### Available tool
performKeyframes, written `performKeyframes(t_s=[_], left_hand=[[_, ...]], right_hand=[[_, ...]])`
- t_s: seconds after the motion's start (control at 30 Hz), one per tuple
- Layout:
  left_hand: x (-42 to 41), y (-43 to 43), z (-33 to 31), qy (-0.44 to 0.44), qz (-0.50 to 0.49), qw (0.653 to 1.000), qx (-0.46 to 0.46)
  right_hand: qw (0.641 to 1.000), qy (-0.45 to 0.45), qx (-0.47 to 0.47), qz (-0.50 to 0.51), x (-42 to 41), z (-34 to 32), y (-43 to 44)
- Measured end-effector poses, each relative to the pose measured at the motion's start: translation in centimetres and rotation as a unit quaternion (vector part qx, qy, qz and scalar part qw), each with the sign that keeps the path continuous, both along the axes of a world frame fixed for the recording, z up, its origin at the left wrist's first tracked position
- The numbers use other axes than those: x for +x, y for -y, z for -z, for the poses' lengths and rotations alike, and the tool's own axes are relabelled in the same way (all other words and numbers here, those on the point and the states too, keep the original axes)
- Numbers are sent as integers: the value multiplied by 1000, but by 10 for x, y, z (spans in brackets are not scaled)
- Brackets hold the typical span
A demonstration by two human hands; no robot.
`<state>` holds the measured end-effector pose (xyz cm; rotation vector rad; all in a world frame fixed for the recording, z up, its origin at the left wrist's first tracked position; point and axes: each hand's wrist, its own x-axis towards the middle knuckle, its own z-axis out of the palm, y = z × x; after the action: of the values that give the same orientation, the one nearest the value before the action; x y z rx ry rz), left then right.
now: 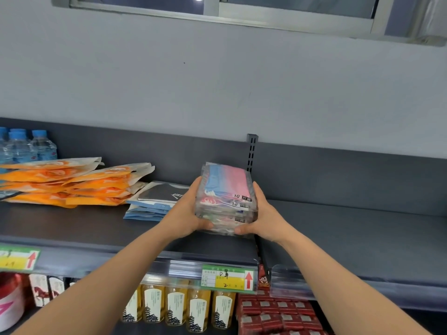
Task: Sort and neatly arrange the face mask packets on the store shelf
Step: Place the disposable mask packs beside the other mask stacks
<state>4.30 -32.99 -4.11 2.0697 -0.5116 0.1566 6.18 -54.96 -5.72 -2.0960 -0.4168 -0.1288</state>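
A stack of clear face mask packets [226,189] with pink and blue masks inside sits on the dark grey top shelf [84,223]. My left hand [187,211] grips its left side and my right hand [264,213] grips its right side, thumbs along the front bottom edge. To the left lies a low pile of blue and dark packets [157,200]. Further left is a loose, fanned heap of orange packets [72,182].
Water bottles [26,147] stand at the far left back of the shelf. A slotted upright [251,151] rises behind the stack. Price tags [228,278] hang on the shelf lip. Below are yellow drink bottles [179,308] and red boxes [273,313].
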Motion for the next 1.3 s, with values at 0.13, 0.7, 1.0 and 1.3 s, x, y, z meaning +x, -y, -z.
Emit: performKeyframes(t_s=[0.13, 0.7, 1.0, 1.3], left_hand=[[-3, -5, -3, -6, -19, 1000, 15], [13, -8, 11, -1, -56, 994, 97], [19, -5, 19, 28, -74, 992, 103], [20, -9, 7, -13, -24, 1000, 8]], right_hand=[[1000, 3, -4, 16, 1, 1, -4], [998, -9, -57, 24, -6, -3, 6], [994, 24, -86, 66, -2, 3, 1], [999, 19, -2, 26, 2, -2, 12]])
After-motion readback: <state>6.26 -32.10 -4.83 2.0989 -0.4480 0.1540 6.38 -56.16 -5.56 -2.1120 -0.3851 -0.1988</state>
